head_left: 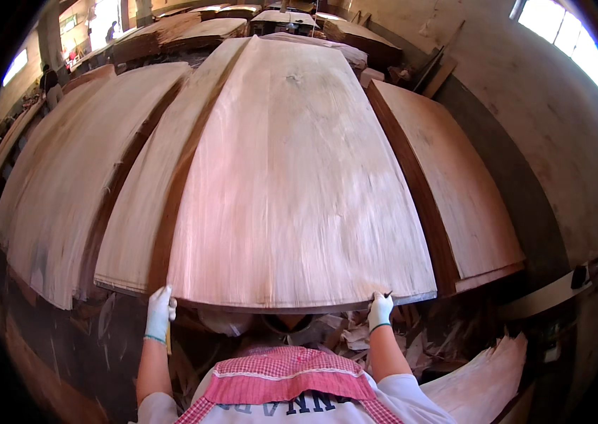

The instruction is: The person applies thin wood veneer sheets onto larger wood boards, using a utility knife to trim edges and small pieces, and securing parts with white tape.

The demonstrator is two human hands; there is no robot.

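A wide, pale pinkish wood veneer sheet point(299, 184) lies on top of the middle stack and stretches far away from me. At its near left corner, my left hand point(160, 311), in a white glove with a green cuff, is closed on the edge. My right hand point(381, 311), gloved the same way, grips the near edge a little in from the right corner. A small dark tip shows by the right fingers; what it is I cannot make out. The thumbs lie near the top face, while the fingers under the edge are hidden.
Veneer stacks stand to the left point(76, 169) and right point(447, 177), with a narrower stack point(165, 169) close on the left. Torn veneer scraps point(345, 332) litter the floor. A loose veneer piece point(483, 381) lies at lower right, near the wall point(518, 92). People are far off at left.
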